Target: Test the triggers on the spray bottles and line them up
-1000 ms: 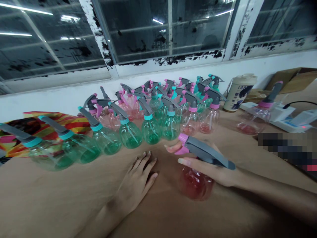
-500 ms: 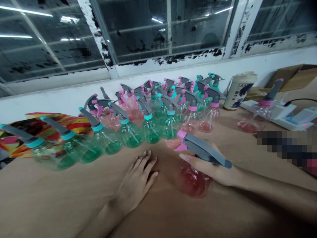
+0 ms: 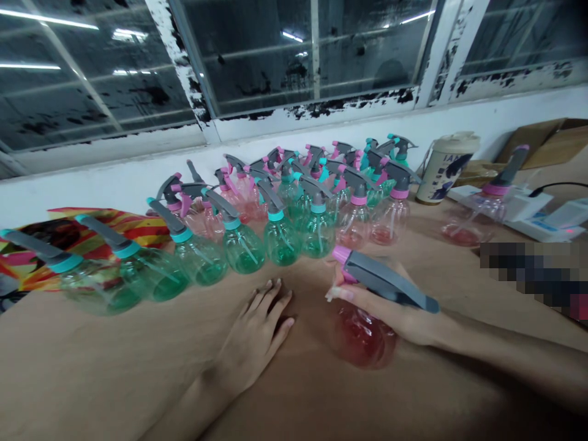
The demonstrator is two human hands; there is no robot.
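In the head view, the right hand [image 3: 395, 311] holds the red spray bottle [image 3: 366, 340] by its neck, just under the gray and pink top. The fingers are bent around it, and some of them wrap the pink trigger [image 3: 351, 277]. The bottle is in front of the person, to the right of the left hand [image 3: 252, 335]. It has red water in it. I cannot tell if its bottom touches the table [image 3: 105, 380].

The left hand lies palm down on the table. Its fingers are open and a little bit apart, and it holds nothing. It is near the front row of bottles.

That row has six green bottles [image 3: 243, 248] with blue-green rings, and then two pink bottles [image 3: 353, 228]. Lots more pink and green bottles [image 3: 287, 184] are packed behind them, by the white wall [image 3: 114, 168]. A bright red and yellow sheet [image 3: 124, 229] is behind the green ones on the left side.

On the right side there is one more pink bottle [image 3: 473, 223], near a tall cup [image 3: 444, 171], a white power strip [image 3: 535, 226] and a brown box [image 3: 542, 144].
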